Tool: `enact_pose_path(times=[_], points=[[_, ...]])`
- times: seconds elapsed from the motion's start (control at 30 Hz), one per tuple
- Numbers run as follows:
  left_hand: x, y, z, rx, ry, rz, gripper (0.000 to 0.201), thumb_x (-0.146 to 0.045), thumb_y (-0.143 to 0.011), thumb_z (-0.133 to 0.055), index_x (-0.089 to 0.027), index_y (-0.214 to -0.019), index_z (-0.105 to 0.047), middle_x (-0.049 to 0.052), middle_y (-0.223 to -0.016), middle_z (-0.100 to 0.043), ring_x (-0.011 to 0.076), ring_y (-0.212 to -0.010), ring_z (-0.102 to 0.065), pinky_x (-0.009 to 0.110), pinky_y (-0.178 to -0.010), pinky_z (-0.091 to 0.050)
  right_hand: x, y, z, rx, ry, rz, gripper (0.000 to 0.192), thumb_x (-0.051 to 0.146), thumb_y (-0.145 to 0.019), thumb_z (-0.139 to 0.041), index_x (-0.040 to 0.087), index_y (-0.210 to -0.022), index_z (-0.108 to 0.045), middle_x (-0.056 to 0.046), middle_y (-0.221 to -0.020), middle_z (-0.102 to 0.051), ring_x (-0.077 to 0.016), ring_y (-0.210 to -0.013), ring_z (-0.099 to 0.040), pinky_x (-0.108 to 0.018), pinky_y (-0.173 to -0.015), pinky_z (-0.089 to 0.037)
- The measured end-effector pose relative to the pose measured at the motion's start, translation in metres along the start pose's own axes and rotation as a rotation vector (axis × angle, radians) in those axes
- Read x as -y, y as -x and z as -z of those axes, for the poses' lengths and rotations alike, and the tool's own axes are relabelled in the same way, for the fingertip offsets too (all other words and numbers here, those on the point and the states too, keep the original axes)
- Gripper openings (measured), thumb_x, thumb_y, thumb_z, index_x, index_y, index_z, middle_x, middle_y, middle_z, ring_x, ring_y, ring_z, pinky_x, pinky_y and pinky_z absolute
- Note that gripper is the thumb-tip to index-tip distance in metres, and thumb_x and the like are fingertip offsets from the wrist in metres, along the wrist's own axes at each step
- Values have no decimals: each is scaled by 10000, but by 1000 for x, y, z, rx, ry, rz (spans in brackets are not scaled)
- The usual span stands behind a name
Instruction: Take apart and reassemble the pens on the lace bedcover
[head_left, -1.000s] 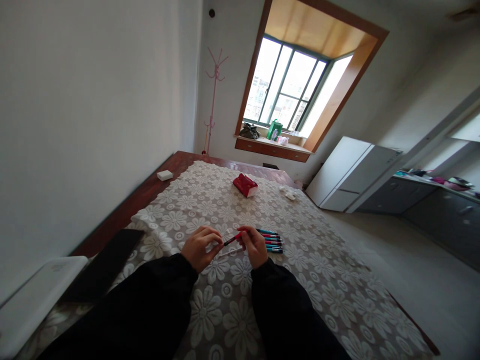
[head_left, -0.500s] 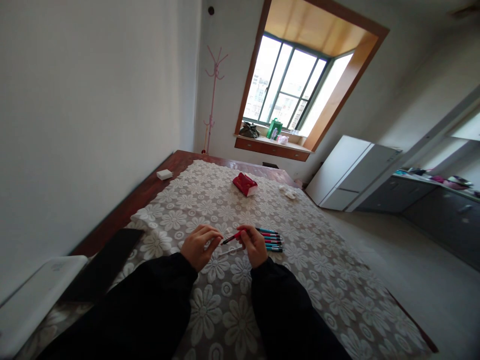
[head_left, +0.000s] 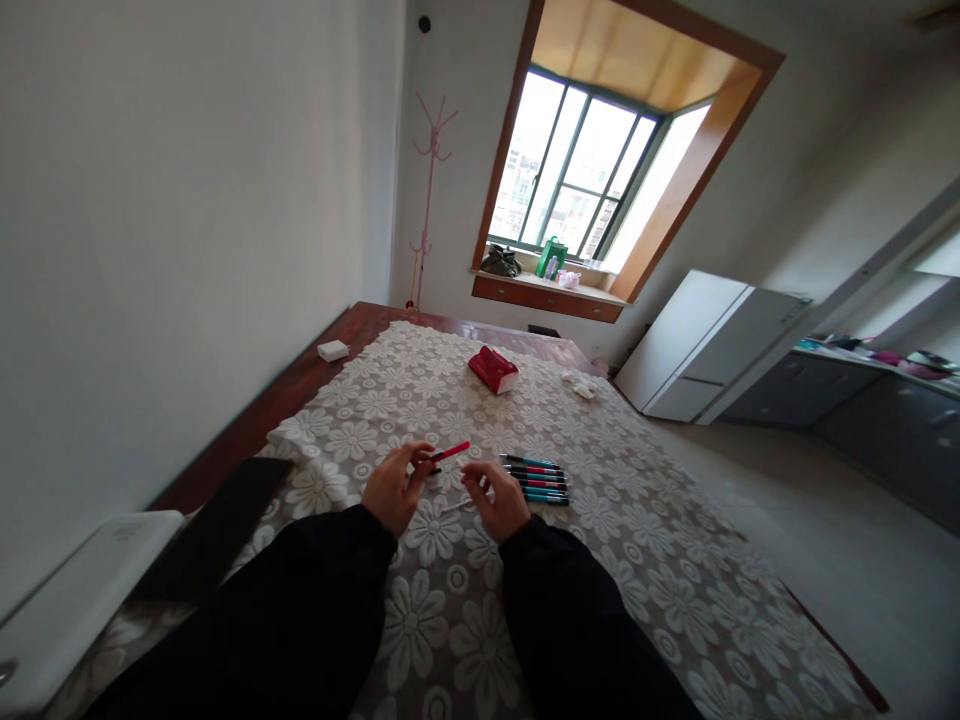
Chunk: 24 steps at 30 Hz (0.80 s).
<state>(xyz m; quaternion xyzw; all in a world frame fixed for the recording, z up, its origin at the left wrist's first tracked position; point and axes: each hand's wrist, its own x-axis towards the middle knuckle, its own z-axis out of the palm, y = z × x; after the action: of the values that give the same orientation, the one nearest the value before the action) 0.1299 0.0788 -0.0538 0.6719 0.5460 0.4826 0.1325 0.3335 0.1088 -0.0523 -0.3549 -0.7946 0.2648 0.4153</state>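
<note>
Your left hand (head_left: 394, 487) pinches the red pen (head_left: 448, 452); right hand (head_left: 493, 497) hangs loose, empty. Six pens (head_left: 538, 478) already lined up on the bed (head_left: 637, 540).

Daylight is admitted through a wood-framed bay window (head_left: 577, 185) in the far white wall. A pink coat stand (head_left: 429, 190) is set in the corner. A white cabinet (head_left: 701, 345) and grey counters (head_left: 877, 410) are ranged along the right, above a pale floor (head_left: 810, 560).

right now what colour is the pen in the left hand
Red with a dark tip; the pen shows best in the head view, pinched by the left hand.
</note>
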Motion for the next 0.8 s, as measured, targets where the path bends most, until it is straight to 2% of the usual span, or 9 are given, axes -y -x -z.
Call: enact_pose_path(times=[0.13,0.2,0.27,0.37,0.43,0.57,0.67,0.73,0.8], points=[[0,-2,0,-6,47,15,221,-269,-932,-449,-233,-1078,-610,38,-973,-691,185,-877,-632,290,-681,-480,8,2,-4,196,235,213,236,222,-890,-540,242,-1102,-640,-68,-1122,-649,-235,-1071,-537,-388,-924,-418],[-1,-2,-1,-11,77,53,207,-269,-930,-436,-217,-1032,-609,41,-964,-692,190,-878,-632,297,-687,-476,10,3,-6,265,307,269,284,246,-873,-584,259,-1154,-622,-53,-1230,-612,-254,-1146,-495,-413,-970,-377],[-2,-2,0,-11,130,95,202,-259,-936,-402,-207,-1022,-577,35,-953,-689,182,-864,-633,301,-713,-472,9,3,-8,290,342,279,285,254,-871,-593,259,-1155,-617,-42,-1244,-607,-251,-1151,-491,-411,-984,-355],[-5,-2,1,-5,213,139,175,-253,-940,-369,-200,-1001,-524,22,-915,-674,167,-839,-629,303,-773,-460,4,2,-5,204,363,191,225,193,-881,-546,232,-1086,-631,-47,-1136,-642,-217,-1068,-528,-379,-947,-364],[-6,-2,1,10,238,163,180,-252,-935,-355,-198,-1018,-505,5,-828,-651,157,-769,-615,289,-745,-449,-1,2,-2,150,395,124,220,160,-846,-567,222,-1044,-640,-51,-1083,-645,-215,-1032,-533,-370,-915,-366],[-6,-1,4,95,158,178,242,-234,-915,-316,-197,-1003,-539,-25,-666,-567,144,-613,-540,258,-602,-371,-6,2,2,241,433,125,149,184,-771,-668,239,-909,-668,-31,-1026,-642,-218,-990,-533,-358,-869,-360],[-9,-1,6,136,57,180,251,-277,-930,-316,-201,-880,-550,-28,-632,-537,146,-600,-523,257,-572,-322,-5,2,0,266,421,155,52,169,-800,-631,218,-814,-641,-29,-950,-644,-205,-928,-538,-341,-828,-366],[-11,-2,7,164,8,175,295,-350,-956,-318,-202,-806,-524,-33,-605,-510,144,-586,-516,256,-568,-310,-4,1,-1,189,379,127,66,163,-844,-561,199,-820,-610,-44,-894,-637,-198,-883,-543,-333,-800,-377],[-12,-2,6,202,-23,152,326,-408,-962,-338,-202,-778,-512,-34,-597,-508,143,-578,-517,255,-567,-310,-6,0,-1,53,249,41,101,183,-891,-489,187,-852,-582,-43,-816,-622,-177,-795,-551,-314,-752,-400]])
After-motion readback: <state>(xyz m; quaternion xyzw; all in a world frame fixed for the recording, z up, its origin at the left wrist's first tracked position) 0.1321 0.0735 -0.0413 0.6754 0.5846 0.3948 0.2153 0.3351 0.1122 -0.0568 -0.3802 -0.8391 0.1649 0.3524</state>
